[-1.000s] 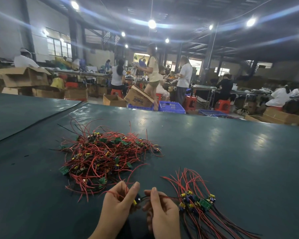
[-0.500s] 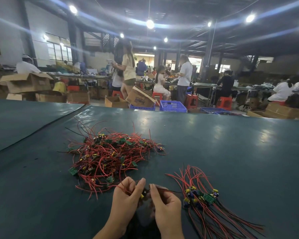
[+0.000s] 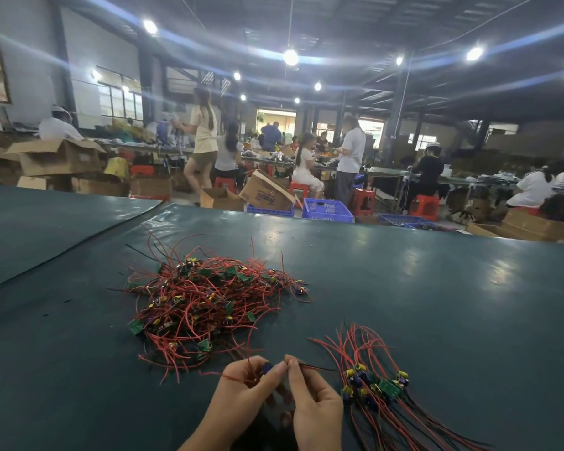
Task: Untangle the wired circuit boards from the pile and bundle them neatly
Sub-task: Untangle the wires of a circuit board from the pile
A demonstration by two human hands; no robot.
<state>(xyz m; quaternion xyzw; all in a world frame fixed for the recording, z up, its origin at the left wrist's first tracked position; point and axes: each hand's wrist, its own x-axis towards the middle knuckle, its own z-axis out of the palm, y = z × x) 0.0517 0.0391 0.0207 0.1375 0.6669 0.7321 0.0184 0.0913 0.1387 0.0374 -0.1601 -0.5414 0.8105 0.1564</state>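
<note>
A tangled pile of small green circuit boards with red and black wires (image 3: 205, 304) lies on the dark green table (image 3: 437, 304). To its right lies a sorted bundle (image 3: 375, 385), boards together and wires fanned out. At the near edge my left hand (image 3: 241, 392) grips one wired board (image 3: 267, 368) by its blue part, with red wire curling over the fingers. My right hand (image 3: 313, 402) pinches that board's wires, which run right toward the bundle. The two hands' fingertips almost touch.
A seam crosses the table cover at the left (image 3: 79, 245). Beyond the far edge stand cardboard boxes (image 3: 267, 193), blue crates (image 3: 326, 209) and red stools, with several people working at other tables.
The view has tilted up slightly. My hands have drawn closer together on the single board and its wires. The pile and the bundle have stayed put. A person in the background walked left.
</note>
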